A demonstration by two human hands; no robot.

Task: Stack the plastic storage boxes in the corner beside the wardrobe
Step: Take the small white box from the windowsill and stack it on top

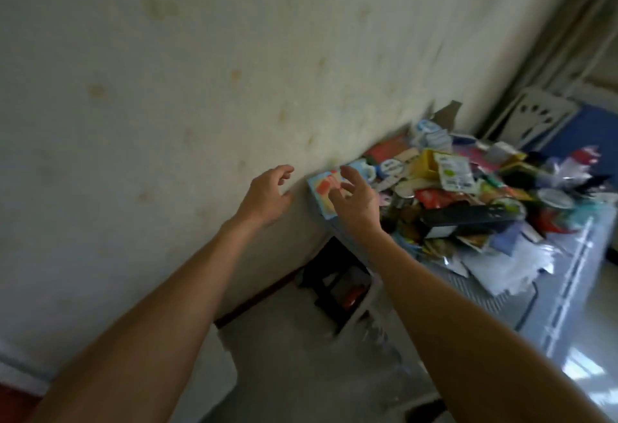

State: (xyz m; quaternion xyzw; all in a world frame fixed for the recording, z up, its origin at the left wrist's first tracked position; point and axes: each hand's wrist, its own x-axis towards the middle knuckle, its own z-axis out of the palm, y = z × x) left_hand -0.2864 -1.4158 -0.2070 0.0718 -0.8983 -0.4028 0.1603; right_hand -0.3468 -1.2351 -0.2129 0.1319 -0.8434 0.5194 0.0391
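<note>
A translucent grey plastic storage box (565,292) stands against the stained wall at the right, its lid heaped with packets, cards and cans. My left hand (266,197) hovers close to the wall, just left of the box's near corner, fingers spread and holding nothing. Above that same corner my right hand (356,203) reaches over a light blue carton (321,193) lying there, fingers apart and empty. The view is blurred, so I cannot tell whether either hand touches the box.
A black stool (334,275) stands on the concrete floor under the box's near end. A white plastic chair back (535,115) leans at the far right, with a blue surface (582,131) beside it. A dark skirting strip runs along the wall's foot.
</note>
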